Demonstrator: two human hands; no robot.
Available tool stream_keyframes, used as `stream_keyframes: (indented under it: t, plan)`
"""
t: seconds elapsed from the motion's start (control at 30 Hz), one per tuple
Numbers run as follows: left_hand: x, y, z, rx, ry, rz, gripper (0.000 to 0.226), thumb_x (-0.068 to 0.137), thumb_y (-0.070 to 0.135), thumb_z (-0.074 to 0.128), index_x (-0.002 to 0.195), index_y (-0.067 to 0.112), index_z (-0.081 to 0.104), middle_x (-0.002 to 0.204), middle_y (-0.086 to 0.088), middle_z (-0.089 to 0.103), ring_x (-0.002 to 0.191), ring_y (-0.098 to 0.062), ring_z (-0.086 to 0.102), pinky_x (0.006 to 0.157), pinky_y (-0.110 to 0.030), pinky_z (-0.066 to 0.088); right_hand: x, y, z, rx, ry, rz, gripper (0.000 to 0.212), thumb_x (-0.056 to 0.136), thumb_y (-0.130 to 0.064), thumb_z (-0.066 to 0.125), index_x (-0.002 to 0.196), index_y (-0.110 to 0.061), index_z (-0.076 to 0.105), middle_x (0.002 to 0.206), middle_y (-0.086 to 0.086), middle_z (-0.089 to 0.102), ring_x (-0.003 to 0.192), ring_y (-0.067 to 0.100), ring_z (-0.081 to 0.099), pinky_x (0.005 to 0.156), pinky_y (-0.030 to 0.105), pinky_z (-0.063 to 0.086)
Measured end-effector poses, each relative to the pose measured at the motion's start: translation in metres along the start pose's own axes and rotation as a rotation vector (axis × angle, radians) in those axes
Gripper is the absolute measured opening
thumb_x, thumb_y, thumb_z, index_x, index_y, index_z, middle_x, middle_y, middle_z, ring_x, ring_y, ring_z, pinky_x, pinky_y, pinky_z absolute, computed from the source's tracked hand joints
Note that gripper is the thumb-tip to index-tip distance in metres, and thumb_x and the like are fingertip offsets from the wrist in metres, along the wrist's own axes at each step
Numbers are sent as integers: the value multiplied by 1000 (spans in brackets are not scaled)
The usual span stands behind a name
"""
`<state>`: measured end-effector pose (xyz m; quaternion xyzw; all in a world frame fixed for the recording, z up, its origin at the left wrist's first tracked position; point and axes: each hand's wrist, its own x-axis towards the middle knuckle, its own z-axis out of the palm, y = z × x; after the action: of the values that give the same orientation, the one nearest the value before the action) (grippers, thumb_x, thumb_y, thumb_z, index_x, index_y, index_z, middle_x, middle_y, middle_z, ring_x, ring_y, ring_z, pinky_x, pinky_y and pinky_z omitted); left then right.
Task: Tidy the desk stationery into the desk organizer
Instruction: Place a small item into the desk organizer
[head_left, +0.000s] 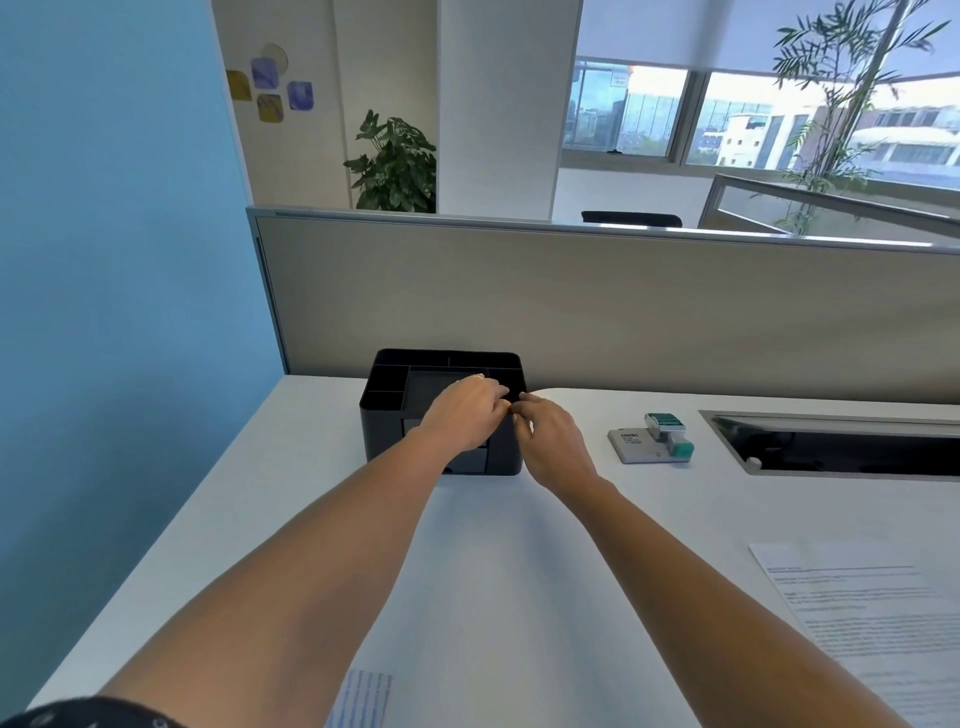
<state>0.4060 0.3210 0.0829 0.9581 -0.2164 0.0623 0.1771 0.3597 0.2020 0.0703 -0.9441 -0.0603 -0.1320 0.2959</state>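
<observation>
A black desk organizer with several compartments stands on the white desk against the partition. My left hand hovers over its front right part, fingers curled downward. My right hand is just right of the organizer, and its thumb and fingertips meet the left hand's fingertips. A tiny orange thing shows between them, pinched by the right hand. Whether the left hand also holds it is hidden. A grey box with a green and white piece on top lies on the desk to the right.
A cable slot is sunk into the desk at far right. Printed sheets lie at the near right, and a blue lined slip at the near edge. A beige partition closes the back, a blue wall the left.
</observation>
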Motion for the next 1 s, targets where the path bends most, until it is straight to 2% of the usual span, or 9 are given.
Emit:
stream_keyframes:
  t: [0.1, 0.23, 0.37, 0.6, 0.77, 1.0]
  plan:
    - [-14, -5, -3, 69, 40, -16, 41, 99, 24, 34, 137, 10, 42, 146, -9, 39, 137, -22, 32, 111, -39, 29, -9, -1, 1, -19, -8, 5, 36, 98, -14, 37, 131, -10, 50, 145, 8, 41, 134, 21, 35, 107, 27, 30]
    - [-35, -14, -9, 82, 82, -71, 43, 98, 26, 37, 139, 14, 39, 150, -5, 33, 140, -19, 27, 114, -43, 24, -24, -3, -1, -30, -20, 18, 38, 98, -15, 37, 135, -9, 44, 148, 6, 36, 136, 20, 32, 109, 28, 28]
    - [-60, -23, -18, 28, 119, -128, 42, 96, 24, 41, 137, 16, 41, 149, -2, 35, 138, -16, 31, 114, -40, 23, -43, -5, -2, -20, -57, 45, 39, 99, -17, 37, 136, -9, 44, 149, 6, 35, 137, 20, 30, 110, 29, 27]
    - [-124, -33, -12, -149, 123, -194, 37, 93, 23, 50, 129, 14, 51, 143, -3, 44, 129, -22, 43, 106, -33, 35, -93, -15, 6, 18, -144, 92, 34, 99, -19, 37, 130, -11, 49, 147, 4, 37, 135, 21, 33, 110, 29, 26]
    - [-188, -32, 0, -126, 50, -202, 30, 93, 26, 51, 120, 16, 58, 135, 0, 52, 124, -17, 47, 105, -27, 34, -143, -35, 19, 31, -238, 34, 29, 97, -18, 41, 121, -13, 57, 141, 3, 45, 130, 18, 39, 106, 24, 27]
    - [-261, -29, -8, -112, 11, -187, 25, 92, 27, 52, 114, 19, 62, 129, 1, 57, 121, -16, 49, 103, -28, 35, -207, -63, 30, 66, -292, -75, 24, 93, -15, 48, 112, -11, 64, 132, 3, 54, 123, 16, 47, 102, 21, 31]
